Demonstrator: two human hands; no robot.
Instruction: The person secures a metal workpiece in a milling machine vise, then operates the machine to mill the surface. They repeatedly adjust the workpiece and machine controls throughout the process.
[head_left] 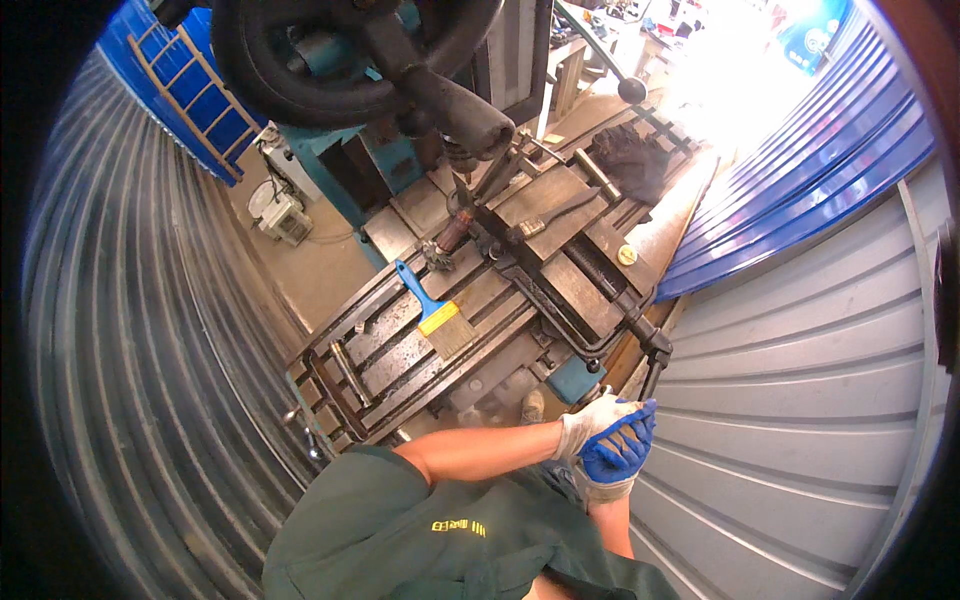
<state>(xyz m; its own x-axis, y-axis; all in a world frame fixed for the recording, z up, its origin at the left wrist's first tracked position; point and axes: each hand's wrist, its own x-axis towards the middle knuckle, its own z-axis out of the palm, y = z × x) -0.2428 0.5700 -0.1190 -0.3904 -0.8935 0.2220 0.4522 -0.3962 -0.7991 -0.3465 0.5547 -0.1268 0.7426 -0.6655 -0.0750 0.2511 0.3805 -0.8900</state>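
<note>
Both my hands are in white work gloves with blue coating, brought together at the lower right, beside the machine table. My left hand (592, 424) reaches across from the left and presses against my right hand (612, 466). Their fingers look curled and closed against each other; whatever may be between them is hidden. Just beyond the fingertips is the dark handle (652, 376) of the machine vise (580, 290); whether the gloves touch it I cannot tell. A wide brush with blue handle and yellow band (438, 318) lies on the slotted machine table (375, 345).
On the vise lies a dark-handled brush (545, 218), with a round yellow-topped piece (627, 255) nearby. A large black handwheel (290, 90) hangs overhead at the machine. Dark cloth (628, 160) sits at the table's far end. Corrugated metal walls (800, 400) stand close on both sides.
</note>
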